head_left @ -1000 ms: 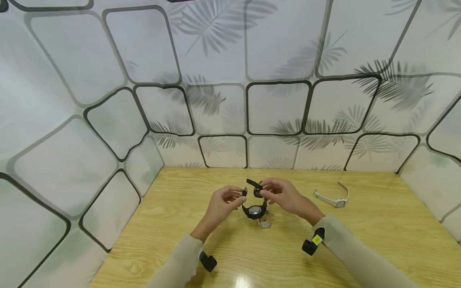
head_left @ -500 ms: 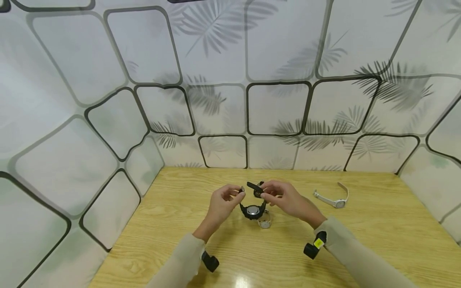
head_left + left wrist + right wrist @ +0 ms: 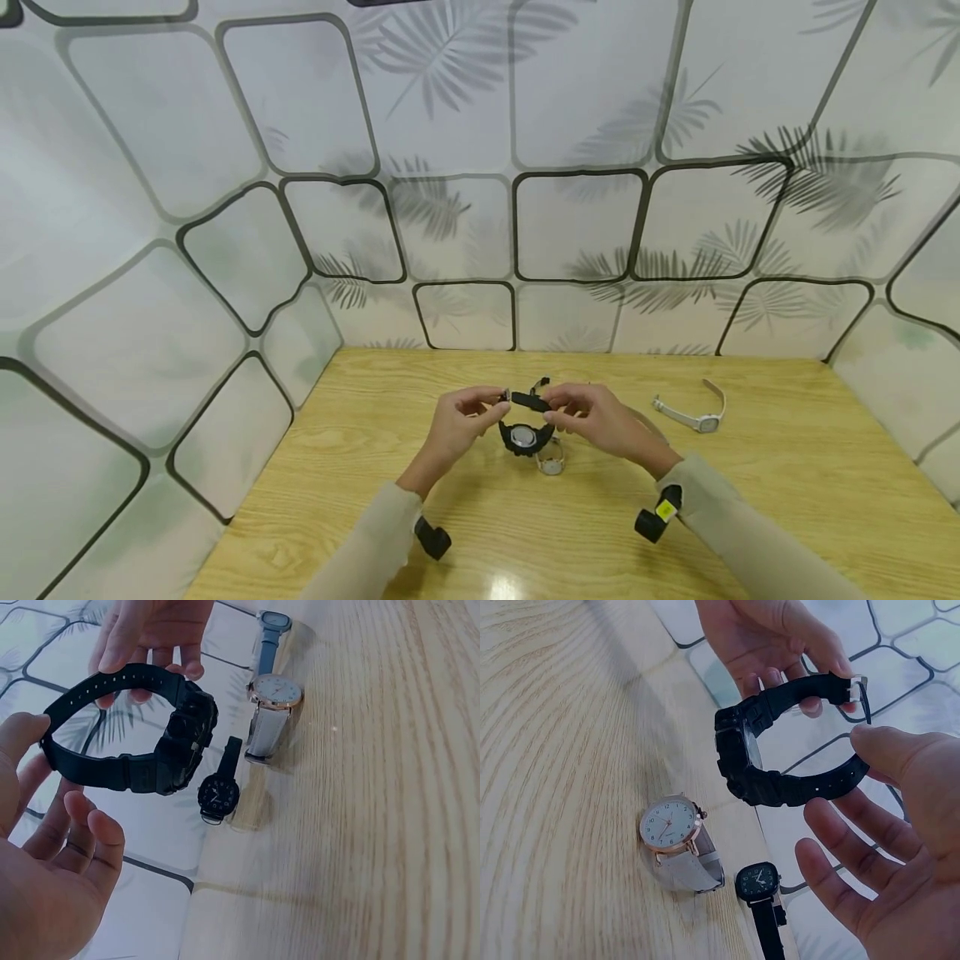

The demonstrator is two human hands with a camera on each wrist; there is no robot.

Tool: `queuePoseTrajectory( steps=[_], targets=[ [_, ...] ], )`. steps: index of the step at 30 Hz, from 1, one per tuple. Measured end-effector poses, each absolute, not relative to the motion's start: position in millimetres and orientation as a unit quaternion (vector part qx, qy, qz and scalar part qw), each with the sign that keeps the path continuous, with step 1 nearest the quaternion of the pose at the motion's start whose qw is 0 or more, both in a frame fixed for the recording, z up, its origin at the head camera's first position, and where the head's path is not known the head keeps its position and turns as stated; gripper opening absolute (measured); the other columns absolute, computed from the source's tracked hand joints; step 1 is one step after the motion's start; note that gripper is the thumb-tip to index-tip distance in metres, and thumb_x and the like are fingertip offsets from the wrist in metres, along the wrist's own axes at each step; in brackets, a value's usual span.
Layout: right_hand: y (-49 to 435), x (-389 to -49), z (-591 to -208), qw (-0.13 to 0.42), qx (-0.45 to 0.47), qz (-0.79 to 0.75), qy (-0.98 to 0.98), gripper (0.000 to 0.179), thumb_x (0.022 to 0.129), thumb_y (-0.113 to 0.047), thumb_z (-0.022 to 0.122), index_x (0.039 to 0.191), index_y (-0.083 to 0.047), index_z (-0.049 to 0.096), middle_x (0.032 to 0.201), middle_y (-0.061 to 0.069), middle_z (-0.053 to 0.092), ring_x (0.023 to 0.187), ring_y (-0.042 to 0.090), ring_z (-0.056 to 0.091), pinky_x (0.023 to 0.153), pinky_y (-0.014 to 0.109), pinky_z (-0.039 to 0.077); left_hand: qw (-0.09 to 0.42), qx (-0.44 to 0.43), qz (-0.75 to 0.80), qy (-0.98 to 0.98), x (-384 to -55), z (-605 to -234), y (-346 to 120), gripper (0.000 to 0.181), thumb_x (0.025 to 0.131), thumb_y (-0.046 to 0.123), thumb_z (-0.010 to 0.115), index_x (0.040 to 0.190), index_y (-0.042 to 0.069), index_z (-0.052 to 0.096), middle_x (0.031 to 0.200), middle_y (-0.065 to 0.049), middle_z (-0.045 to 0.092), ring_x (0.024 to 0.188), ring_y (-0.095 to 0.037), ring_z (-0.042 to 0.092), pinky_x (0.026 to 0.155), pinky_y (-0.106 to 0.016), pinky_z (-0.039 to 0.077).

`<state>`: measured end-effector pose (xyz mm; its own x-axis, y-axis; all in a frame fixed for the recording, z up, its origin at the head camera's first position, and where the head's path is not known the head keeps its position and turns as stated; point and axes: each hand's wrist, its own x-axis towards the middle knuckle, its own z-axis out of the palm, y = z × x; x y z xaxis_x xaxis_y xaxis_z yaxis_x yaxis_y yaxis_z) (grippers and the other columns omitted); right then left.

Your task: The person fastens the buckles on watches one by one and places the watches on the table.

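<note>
Both hands hold a black sports watch (image 3: pixel 522 437) above the table, its strap curved into a loop and its round silver back facing the head camera. My left hand (image 3: pixel 459 427) pinches the end with the metal buckle (image 3: pixel 859 688). Between thumb and fingers, my right hand (image 3: pixel 603 418) grips the end with the row of holes (image 3: pixel 832 784). In the right wrist view, the strap's ends meet at the buckle. Behind the held watch lies a smaller black watch (image 3: pixel 219 795) with a square-rounded face. A rose-gold watch with a pale strap (image 3: pixel 667 823) lies just below it.
A white watch (image 3: pixel 705 423) lies stretched out at the right of the wooden table (image 3: pixel 322 500). Patterned cloth walls (image 3: pixel 465 225) rise along the table's back and sides. Small black cameras sit on both wrists, such as the right wrist camera (image 3: pixel 652 523).
The strap end in my right hand has swung lower and nearly level, closer to the buckle end in my left hand. The watch body has shifted slightly left.
</note>
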<state>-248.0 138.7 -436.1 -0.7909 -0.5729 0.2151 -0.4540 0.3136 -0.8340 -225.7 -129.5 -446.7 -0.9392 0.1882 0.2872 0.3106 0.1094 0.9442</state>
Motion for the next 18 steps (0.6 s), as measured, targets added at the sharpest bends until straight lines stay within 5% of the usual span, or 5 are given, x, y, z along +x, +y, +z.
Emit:
queuePoseTrajectory(
  steps=[6,18],
  targets=[
    [135.2,-247.8,-436.4,0.044,-0.318,-0.489,0.811,0.026,0.101,-0.028,0.070,0.124,-0.017,0.073,0.111,0.004,0.071,0.085,0.035,0.069,0.071,0.047,0.060,0.027,-0.180,-0.638,-0.748,-226.6,-445.1,-130.0,0.026,0.094,0.017,0.078,0.118,0.008,0.078,0.101,-0.015,0.074,0.063,-0.016,0.055,0.057,-0.032,0.051],
    [131.0,-242.7,-439.3,0.035,-0.320,-0.498,0.805,0.032,0.101,-0.028,0.069,0.130,-0.014,0.071,0.113,0.008,0.071,0.082,0.036,0.069,0.067,0.041,0.059,0.017,-0.169,-0.659,-0.733,-225.8,-446.9,-127.4,0.027,0.096,0.008,0.074,0.123,0.002,0.075,0.104,-0.024,0.070,0.065,-0.017,0.053,0.056,-0.024,0.045]
  ],
)
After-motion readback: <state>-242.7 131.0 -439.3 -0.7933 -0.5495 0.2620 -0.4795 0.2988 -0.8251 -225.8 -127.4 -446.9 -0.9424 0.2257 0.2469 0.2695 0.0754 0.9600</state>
